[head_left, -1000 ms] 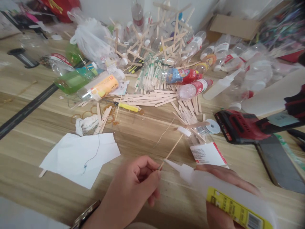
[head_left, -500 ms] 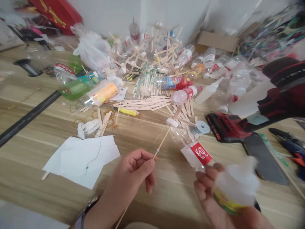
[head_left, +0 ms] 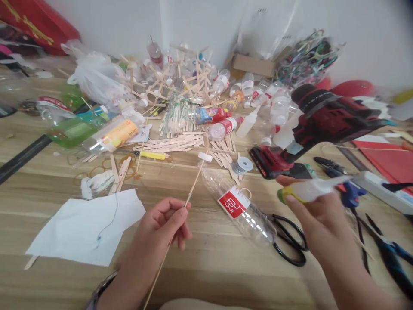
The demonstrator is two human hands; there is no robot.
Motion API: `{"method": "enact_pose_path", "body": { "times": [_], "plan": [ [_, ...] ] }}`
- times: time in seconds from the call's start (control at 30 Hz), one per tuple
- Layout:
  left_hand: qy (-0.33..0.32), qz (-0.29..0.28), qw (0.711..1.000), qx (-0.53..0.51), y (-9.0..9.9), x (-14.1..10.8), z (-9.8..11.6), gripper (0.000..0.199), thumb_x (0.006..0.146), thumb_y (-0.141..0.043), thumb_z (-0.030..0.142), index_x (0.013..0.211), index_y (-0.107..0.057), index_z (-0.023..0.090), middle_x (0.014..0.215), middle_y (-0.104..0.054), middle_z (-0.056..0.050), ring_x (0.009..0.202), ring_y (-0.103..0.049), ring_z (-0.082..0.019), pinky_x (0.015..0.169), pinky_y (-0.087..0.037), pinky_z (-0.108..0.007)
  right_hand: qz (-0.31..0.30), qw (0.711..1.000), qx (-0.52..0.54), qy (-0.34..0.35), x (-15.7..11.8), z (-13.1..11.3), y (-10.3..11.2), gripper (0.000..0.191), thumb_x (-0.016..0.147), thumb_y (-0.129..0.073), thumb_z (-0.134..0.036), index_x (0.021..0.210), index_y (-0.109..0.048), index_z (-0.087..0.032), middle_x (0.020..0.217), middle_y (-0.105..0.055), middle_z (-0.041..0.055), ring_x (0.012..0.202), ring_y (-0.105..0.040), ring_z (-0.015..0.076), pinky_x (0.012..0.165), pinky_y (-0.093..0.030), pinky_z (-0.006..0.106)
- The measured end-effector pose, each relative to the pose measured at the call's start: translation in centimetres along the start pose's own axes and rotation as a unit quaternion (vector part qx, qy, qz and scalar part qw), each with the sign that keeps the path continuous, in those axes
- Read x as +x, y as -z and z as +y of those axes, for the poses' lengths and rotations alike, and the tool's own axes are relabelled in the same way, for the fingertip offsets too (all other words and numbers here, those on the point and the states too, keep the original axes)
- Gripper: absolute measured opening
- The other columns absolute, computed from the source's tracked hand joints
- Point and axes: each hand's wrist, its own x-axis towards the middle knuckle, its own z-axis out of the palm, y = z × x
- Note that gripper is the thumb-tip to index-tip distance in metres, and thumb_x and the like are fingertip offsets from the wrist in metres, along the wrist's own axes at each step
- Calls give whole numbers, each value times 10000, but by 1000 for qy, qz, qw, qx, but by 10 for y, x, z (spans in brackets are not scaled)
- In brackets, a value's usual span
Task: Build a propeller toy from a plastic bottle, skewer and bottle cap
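Observation:
My left hand (head_left: 169,221) pinches a thin wooden stick (head_left: 158,273), which runs up past the fingers to a white bottle cap (head_left: 205,156). A small wrapped joint shows on the stick just above my fingertips. My right hand (head_left: 314,217) is wrapped round a small glue bottle (head_left: 305,190) with a yellow and green label and a pale nozzle pointing right. Between the hands a clear plastic bottle (head_left: 258,221) with a red and white label lies on the wooden table. Black-handled scissors (head_left: 292,228) lie against its base, their blades hidden.
A red and black cordless drill (head_left: 309,125) stands at the right, with pliers (head_left: 387,254) and a power strip (head_left: 383,189) beyond my right hand. White paper (head_left: 80,228) lies left. Bottles and craft sticks (head_left: 180,142) pile up at the back, near a wire spool (head_left: 242,165).
My right hand has moved right and up with the glue bottle, uncovering the clear bottle's base and the scissors. The view has turned right. My left hand still holds the stick.

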Motion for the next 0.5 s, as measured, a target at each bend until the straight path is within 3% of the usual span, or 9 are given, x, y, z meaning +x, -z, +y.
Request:
{"method": "enact_pose_path", "body": {
  "times": [0.1, 0.27, 0.43, 0.5],
  "plan": [
    [0, -16, 1000, 6, 1, 2, -2, 290, 729, -704, 408, 834, -630, 149, 480, -602, 38, 397, -476, -74, 414, -353, -183, -50, 998, -41, -8, 19, 23, -8, 368, 740, -694, -464, 1004, -597, -226, 1051, -657, 92, 918, -630, 264, 828, -496, 455],
    [3, -33, 999, 5, 4, 3, -5, 275, 766, -683, 398, 858, -627, 145, 493, -615, 37, 406, -485, -67, 427, -364, -173, -94, 993, -62, -33, 34, 48, -12, 360, 666, -740, -464, 868, -581, -212, 865, -693, 77, 821, -666, 274, 788, -517, 462],
    [6, -34, 999, -8, 4, 2, -5, 256, 779, -675, 380, 856, -620, 142, 482, -614, 37, 404, -484, -64, 428, -363, -169, -76, 993, -71, -51, 28, 45, -3, 486, 617, -794, -444, 1013, -604, -236, 1019, -684, 101, 998, -646, 320, 890, -488, 488],
    [9, -37, 999, -15, 4, 1, -5, 258, 775, -675, 383, 848, -621, 140, 481, -613, 35, 401, -481, -64, 426, -364, -171, -83, 990, -40, -104, 22, 47, 8, 447, 659, -808, -372, 1052, -629, -258, 1085, -683, 120, 1022, -648, 317, 843, -518, 433]
  ]
}}
